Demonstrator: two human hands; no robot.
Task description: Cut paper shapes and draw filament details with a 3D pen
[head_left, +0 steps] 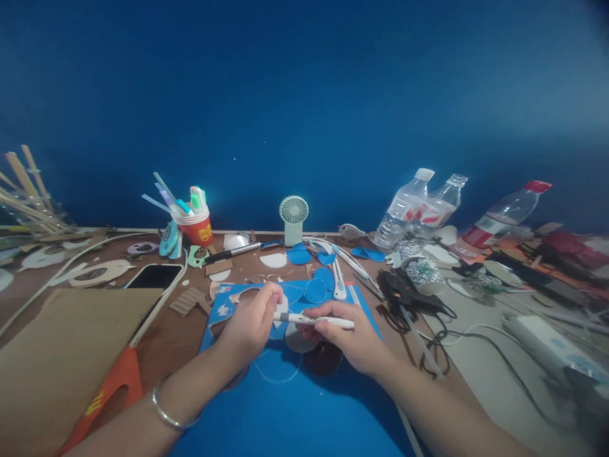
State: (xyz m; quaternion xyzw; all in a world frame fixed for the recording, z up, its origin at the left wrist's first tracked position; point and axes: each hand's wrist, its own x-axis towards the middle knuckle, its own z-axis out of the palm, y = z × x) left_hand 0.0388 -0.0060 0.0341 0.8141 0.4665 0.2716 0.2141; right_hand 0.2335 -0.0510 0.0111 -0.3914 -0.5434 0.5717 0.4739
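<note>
A white marker pen [340, 322] with a grey band is held level above the blue sheet [285, 419]. My right hand [354, 333] has its fingers and thumb wrapped round the pen's right part. My left hand [250, 327], with a silver bangle on the wrist, is closed at the pen's left end; its fingertips are partly hidden. Beneath the hands lie round cut pieces, among them a brown disc [324, 359] and a drawn circle outline [280, 368]. Blue paper discs [324, 278] overlap at the sheet's far edge, beside a white-handled cutter [339, 282].
A small fan [294, 216] stands at the back near a red paper cup [197, 228] of markers. Plastic bottles [404, 209], patterned cups [425, 274], a black glue gun [404, 292] and a power strip [561, 349] with cables crowd the right. Cardboard [80, 355] and a phone [155, 277] lie left.
</note>
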